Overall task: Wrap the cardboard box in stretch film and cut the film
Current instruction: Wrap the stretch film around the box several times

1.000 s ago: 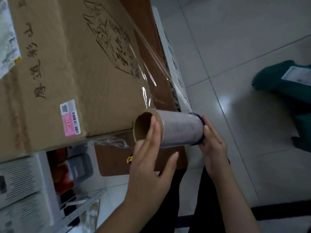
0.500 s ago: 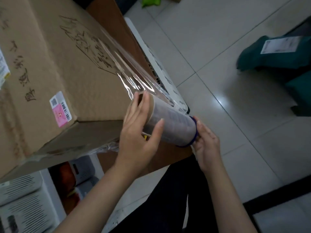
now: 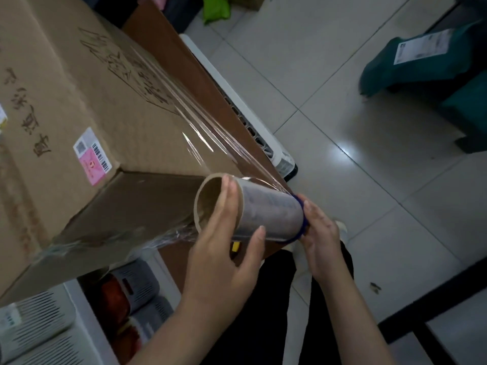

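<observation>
Between L hand [image 3: 224, 248] & R hand [image 3: 320, 241]: film roll [image 3: 268, 214], beside box [image 3: 105, 127] corner.

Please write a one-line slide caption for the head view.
Both hands hold the film roll, film stretched over the box.

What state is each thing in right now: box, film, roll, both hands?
cardboard box: closed, film bunched along its lower near edge.
stretch film: uncut, stretched taut from the roll over the box's top.
film roll: held level by both ends, partly unwound.
left hand: fingers spread over the roll's open core end.
right hand: gripping the blue-rimmed end.
</observation>
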`<state>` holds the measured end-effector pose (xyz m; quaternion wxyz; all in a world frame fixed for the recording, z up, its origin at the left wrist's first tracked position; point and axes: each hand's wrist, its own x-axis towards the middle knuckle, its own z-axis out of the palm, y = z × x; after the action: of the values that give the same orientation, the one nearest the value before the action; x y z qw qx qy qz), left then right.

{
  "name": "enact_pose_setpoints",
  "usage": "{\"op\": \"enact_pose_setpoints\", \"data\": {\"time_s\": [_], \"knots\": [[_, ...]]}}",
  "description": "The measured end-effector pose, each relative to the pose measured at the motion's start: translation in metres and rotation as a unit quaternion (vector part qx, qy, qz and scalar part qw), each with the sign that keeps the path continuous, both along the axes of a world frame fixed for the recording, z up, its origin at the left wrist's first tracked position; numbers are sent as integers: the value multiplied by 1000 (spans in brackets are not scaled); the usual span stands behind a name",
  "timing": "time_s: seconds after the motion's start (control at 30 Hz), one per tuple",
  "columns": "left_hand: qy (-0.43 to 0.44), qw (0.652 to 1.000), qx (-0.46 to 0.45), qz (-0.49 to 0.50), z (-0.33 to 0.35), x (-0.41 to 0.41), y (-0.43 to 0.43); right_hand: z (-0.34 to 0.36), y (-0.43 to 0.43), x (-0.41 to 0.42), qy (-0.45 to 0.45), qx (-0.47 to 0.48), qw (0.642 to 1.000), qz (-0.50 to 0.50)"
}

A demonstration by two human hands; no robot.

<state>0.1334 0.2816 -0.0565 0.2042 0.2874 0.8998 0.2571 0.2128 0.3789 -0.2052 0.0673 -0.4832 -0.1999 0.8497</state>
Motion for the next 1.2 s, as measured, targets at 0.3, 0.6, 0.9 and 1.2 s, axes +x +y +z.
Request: {"op": "enact_pose_setpoints", "data": {"time_s": [0.3, 0.6, 0.9, 1.2], "knots": [[-11, 998, -40, 49, -3, 4, -95, 2, -88, 7, 0, 11, 1000, -22], [-132, 981, 23, 137, -4, 2, -172, 2, -147, 38, 54, 93, 993, -38], [-152, 976, 68, 142, -3, 4, -224, 10, -220, 58, 69, 123, 986, -92], [-165, 981, 69, 70, 0, -36, -291, 21, -313, 34, 45, 104, 976, -186]]}}
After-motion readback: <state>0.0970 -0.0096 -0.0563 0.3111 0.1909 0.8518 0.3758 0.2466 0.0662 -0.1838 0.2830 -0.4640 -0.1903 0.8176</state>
